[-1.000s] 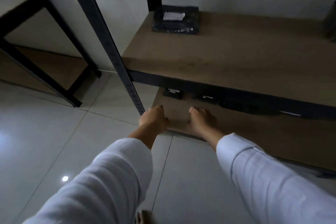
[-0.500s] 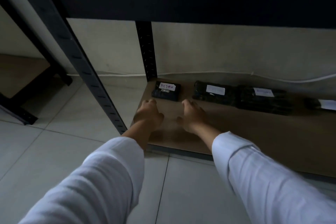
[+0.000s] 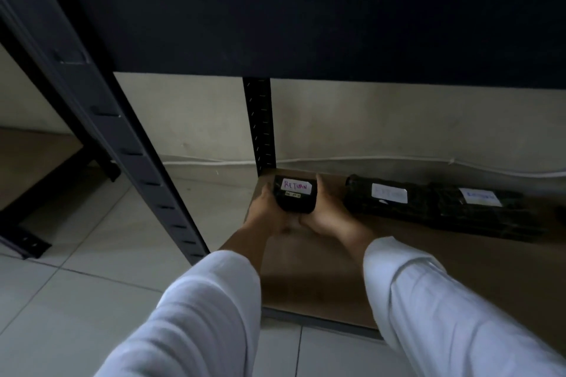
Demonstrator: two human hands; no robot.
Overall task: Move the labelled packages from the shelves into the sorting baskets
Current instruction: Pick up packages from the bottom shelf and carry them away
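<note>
Hands meet around one small black package (image 3: 294,196), the left hand (image 3: 266,211) cupping its nine o'clock side and the right hand (image 3: 325,212) its three o'clock side, fingers curled along the edges and the heels of the palms touching below it. The package sits at the back left corner of the lowest shelf (image 3: 324,278), close to the rear upright post (image 3: 260,125) at twelve o'clock; whether it is lifted clear of the board cannot be told. Its white label (image 3: 297,186) reads "RETURN". At three o'clock from it, just beside the right hand, a longer black package (image 3: 389,205) lies flat with a white label, and a second labelled package (image 3: 487,211) lies against that one farther toward three o'clock. White sleeves cover both forearms. A slotted front post (image 3: 122,144) slants at nine o'clock over pale floor tiles (image 3: 61,300).
</note>
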